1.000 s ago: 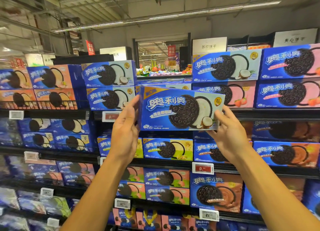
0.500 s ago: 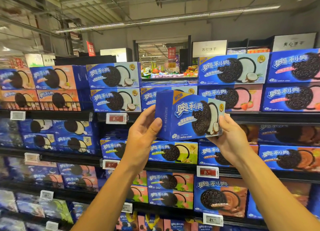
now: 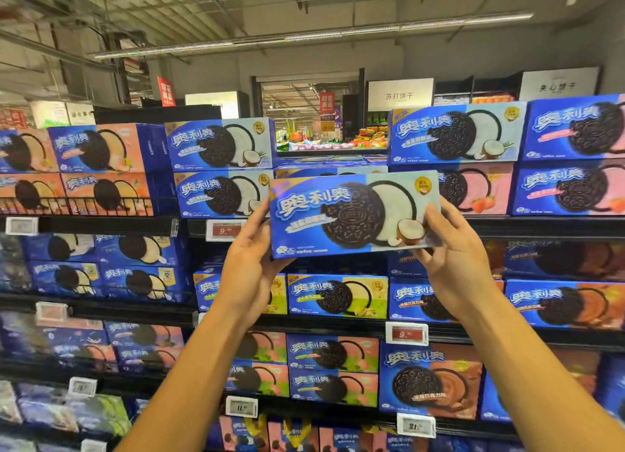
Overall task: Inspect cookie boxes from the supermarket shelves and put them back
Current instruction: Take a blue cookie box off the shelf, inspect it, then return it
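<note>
Half a second earlier we had the blue cookie box [image 3: 353,214] turned so that its narrow end panel faced us and its front was seen at a slant; we swung it back until the full front, with the dark cookie and coconut picture, faced us squarely again, as it had a second before. Our left hand [image 3: 248,272] slid from that end panel to the box's lower left corner, and our right hand [image 3: 453,258] ended up pinching the lower right corner, thumb on the front.
</note>
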Motion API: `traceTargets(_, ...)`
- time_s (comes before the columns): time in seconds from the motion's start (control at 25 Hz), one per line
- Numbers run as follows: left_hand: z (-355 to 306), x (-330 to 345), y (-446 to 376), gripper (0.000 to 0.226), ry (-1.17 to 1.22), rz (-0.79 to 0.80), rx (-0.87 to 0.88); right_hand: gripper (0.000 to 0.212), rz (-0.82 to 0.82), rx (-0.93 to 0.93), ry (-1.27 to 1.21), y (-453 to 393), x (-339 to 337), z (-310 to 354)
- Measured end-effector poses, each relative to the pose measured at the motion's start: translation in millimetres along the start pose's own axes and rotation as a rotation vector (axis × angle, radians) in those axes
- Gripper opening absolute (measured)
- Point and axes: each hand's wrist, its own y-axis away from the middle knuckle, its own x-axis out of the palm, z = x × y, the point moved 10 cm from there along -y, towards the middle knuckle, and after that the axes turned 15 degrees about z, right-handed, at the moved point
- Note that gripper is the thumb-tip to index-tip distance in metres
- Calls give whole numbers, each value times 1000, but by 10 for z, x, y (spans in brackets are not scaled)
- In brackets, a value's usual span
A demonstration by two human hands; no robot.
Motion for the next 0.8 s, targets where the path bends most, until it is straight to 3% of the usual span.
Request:
traceTargets(0.28,229,-373,-60,37,329,36,-45,31,120,-40,-63,7,336,56)
traceTargets(0.48,472,-660,-106,60,208,-86,-161,46,231,-138,9,54,742,139)
traceTargets(0.6,557,-719,-132,52,244,-102,-200,59,268,-165,50,77,938,166)
traceTargets(0.8,518,-648,-120,48,309,-49,-192,51,333,-205,73,94,1037,178)
